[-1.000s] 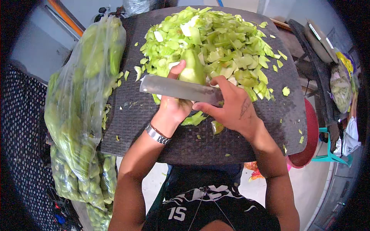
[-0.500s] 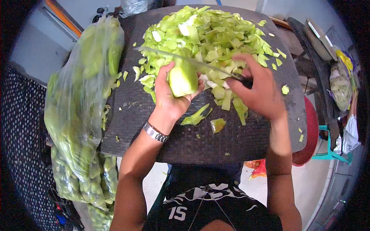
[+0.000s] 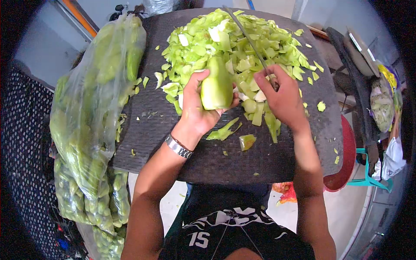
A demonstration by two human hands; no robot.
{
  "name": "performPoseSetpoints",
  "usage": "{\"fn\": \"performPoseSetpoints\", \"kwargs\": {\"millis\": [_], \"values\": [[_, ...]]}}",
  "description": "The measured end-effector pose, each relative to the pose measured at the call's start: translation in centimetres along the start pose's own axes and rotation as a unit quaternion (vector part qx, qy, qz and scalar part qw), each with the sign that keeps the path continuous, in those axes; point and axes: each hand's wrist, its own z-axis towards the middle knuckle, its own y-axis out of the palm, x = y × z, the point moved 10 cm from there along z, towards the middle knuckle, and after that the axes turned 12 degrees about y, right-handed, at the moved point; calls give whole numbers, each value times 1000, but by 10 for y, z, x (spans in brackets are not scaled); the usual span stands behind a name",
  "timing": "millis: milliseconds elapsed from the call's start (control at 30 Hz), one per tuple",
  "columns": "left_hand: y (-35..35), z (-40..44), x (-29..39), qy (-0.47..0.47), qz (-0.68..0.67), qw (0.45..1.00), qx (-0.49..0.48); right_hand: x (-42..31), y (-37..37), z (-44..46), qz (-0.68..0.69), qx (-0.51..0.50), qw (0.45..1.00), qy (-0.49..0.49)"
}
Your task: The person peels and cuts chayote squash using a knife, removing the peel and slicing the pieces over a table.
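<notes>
One dark woven bench (image 3: 143, 143); at left, a bulging clear bag (image 3: 93, 108); on top, heaped green peelings (image 3: 190, 47); above the bench, a green vegetable (image 3: 216, 86) grasped in the left grip (image 3: 198, 106); a knife (image 3: 248, 36) clenched in the right grip (image 3: 284, 95).

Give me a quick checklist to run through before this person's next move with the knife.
1. Vegetable held: ok, the left hand grips the vegetable.
2. Knife held: ok, the right hand has the handle of the knife.
3. Blade away from the left hand: ok, it points out over the pile.
4. Peelings all in one pile: not ok, scraps lie scattered on the table.
5. Blade sharp enough: cannot tell.
</notes>
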Motion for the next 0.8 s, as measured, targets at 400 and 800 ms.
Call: {"fn": "performPoseSetpoints", "kwargs": {"millis": [400, 800], "values": [[-2, 2, -8, 10, -4, 1000, -24, -32, 47, -51, -128, -27, 976, -177], [18, -14, -6, 25, 29, 998, -47, -33, 41, -47, -137, -35, 974, -177]]}}
